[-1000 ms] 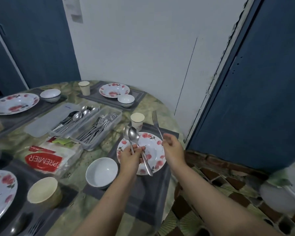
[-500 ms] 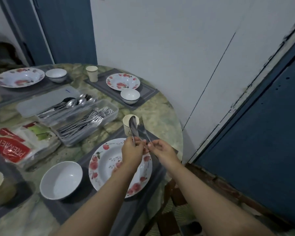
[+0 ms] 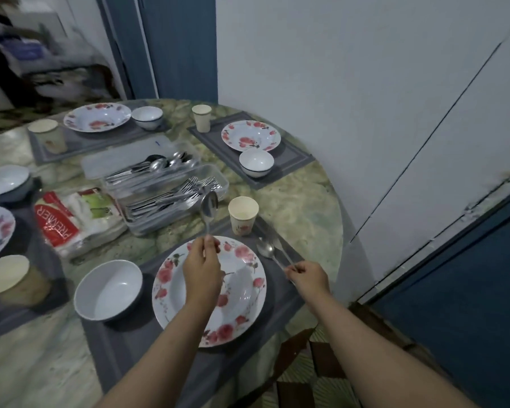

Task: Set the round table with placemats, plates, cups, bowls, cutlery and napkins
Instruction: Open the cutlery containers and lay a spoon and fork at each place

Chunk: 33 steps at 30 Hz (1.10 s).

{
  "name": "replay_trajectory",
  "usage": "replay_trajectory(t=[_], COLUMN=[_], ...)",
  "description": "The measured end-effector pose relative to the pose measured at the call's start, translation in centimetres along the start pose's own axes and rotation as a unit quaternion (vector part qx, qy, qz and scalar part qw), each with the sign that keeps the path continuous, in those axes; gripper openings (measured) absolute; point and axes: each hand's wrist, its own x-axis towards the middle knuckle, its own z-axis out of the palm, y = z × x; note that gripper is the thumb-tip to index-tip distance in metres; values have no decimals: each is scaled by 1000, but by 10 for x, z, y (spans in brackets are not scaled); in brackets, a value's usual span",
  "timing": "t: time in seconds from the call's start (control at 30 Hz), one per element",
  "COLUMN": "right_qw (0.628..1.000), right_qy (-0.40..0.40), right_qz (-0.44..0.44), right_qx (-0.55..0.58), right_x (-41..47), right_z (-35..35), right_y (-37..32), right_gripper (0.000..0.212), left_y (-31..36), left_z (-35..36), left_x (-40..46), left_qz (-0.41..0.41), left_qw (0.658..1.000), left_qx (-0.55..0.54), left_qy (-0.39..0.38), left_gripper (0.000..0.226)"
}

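Note:
A rose-patterned plate lies on the near grey placemat, with a white bowl to its left and a paper cup behind it. My left hand hovers over the plate and pinches the handle of a spoon that stands upright. My right hand pinches the handle ends of a second spoon and a fork; both lie low on the mat to the right of the plate.
A clear cutlery tray with several spoons and forks sits mid-table beside a red-and-white napkin pack. Other placemats with plates, bowls and cups ring the marbled round table. A white wall and blue door stand close on the right.
My hands have moved apart. The right hand took a spoon and the fork from the bundle and lowered them to the mat right of the plate; the left keeps one spoon upright.

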Motion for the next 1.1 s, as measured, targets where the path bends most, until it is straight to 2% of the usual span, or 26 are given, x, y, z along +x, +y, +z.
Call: replay_trajectory(t=[0.23,0.53,1.1], right_qw=[996,994,987], right_qy=[56,81,117], right_qz=[-38,-62,-97], right_qx=[-58,-40,-44], right_x=[2,-3,-4], right_z=[15,27,38], right_y=[-1,3,14], right_gripper=[19,7,11], left_y=[17,9,3], left_z=[-22,-31,-43], left_x=[22,23,21], left_qz=[20,-6,-27], left_qw=[994,992,991], left_qx=[-67,-90,-84], left_qy=[79,84,96], left_gripper=[29,28,29])
